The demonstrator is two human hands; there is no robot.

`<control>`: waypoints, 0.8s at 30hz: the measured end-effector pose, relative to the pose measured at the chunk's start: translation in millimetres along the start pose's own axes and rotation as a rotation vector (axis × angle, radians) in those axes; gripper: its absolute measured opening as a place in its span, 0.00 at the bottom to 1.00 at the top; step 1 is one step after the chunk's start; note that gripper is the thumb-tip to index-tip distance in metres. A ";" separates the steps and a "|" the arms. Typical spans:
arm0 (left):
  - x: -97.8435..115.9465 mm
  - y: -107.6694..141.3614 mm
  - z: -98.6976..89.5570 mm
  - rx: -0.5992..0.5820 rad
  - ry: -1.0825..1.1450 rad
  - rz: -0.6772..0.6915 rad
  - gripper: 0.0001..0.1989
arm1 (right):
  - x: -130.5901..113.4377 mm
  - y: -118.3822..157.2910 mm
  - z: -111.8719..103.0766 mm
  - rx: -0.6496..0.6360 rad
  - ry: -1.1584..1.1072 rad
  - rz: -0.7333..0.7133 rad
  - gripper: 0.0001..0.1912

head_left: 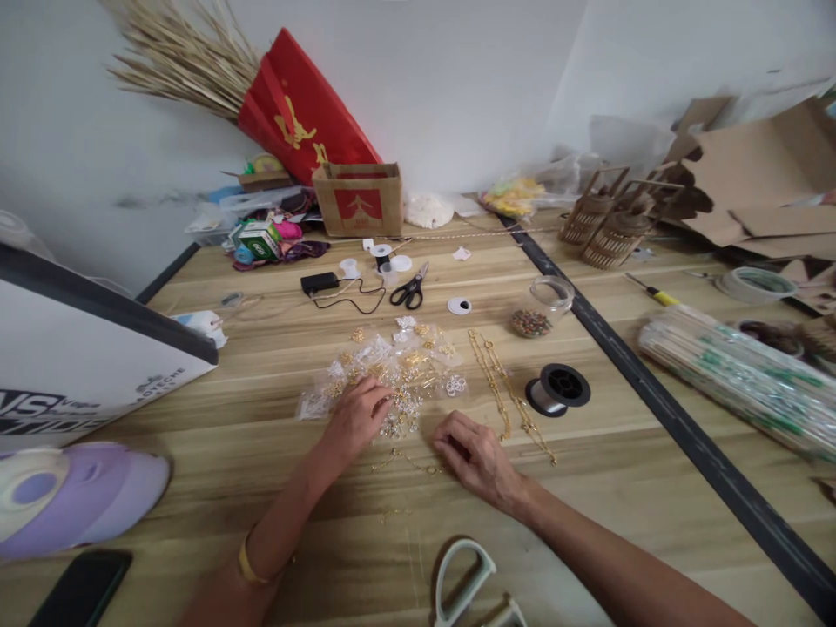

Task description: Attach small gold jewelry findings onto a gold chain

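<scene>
My left hand (359, 416) rests on the left front of a pile of clear bags and loose beads (408, 402). Its thumb and forefinger come together over the beads; whatever lies between the tips is too small to make out. My right hand (475, 457) lies on the table just right of the pile, fingers curled in and thumb tucked against them, their contents hidden. Between and below the hands lies a short gold chain (414, 464). Longer gold chains (497, 374) stretch out beyond my right hand, beside a spool of clear thread (560, 389).
Black scissors (409, 292), a black device with a cord (320, 283) and a jar of colored beads (532, 323) stand farther back. Pale-handled scissors (461, 579) lie at the front edge. A white box (97, 357) and wrapped sticks (738, 366) flank the work area.
</scene>
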State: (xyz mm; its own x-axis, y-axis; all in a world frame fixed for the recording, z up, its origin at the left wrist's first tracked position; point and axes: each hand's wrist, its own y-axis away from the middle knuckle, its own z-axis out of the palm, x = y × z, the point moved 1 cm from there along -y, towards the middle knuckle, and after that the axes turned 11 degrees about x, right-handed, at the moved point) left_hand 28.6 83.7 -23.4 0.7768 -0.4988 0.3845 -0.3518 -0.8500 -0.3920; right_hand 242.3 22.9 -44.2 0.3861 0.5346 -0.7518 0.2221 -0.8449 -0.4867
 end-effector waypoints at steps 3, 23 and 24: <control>-7.4 6.5 -4.4 0.032 0.006 -0.030 0.07 | -0.6 -0.2 0.1 0.000 -0.007 0.008 0.07; -6.8 10.1 -1.9 -0.005 0.007 0.031 0.09 | 1.2 1.0 1.6 0.002 -0.013 -0.001 0.07; -6.2 8.1 -0.2 -0.007 -0.008 0.041 0.09 | 1.0 0.9 1.6 0.003 -0.016 -0.002 0.07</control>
State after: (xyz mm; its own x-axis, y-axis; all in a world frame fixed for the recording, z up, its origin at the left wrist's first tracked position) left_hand 20.8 79.8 -28.7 0.7658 -0.5322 0.3611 -0.3872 -0.8298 -0.4019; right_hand 241.4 22.7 -46.2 0.3715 0.5362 -0.7579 0.2198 -0.8440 -0.4893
